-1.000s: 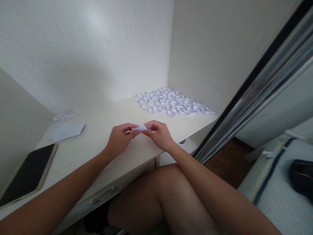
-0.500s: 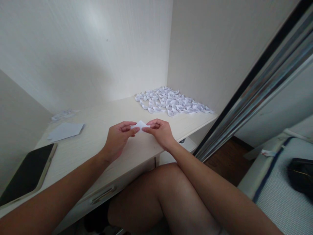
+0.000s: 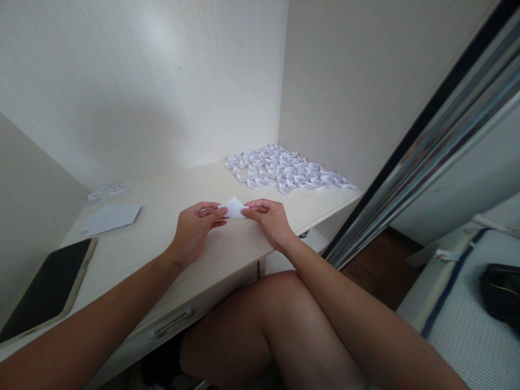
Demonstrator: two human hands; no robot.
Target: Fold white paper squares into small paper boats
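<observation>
A small folded piece of white paper with a pointed top is held just above the desk, pinched at both ends. My left hand grips its left end between thumb and fingers. At the opposite end, my right hand pinches the paper the same way. Beyond the hands, a spread of small folded paper pieces lies in the back right corner. To the left rests a stack of white paper sheets.
A tablet-like device with a dark screen lies at the desk's left front. Thin white paper scraps sit behind the stack. Below the desk edge is a drawer handle. A black bag rests on a bed at right.
Both thumbs have slid apart from the middle of the paper toward its ends, so more of its face shows. The paper stays in both hands.
</observation>
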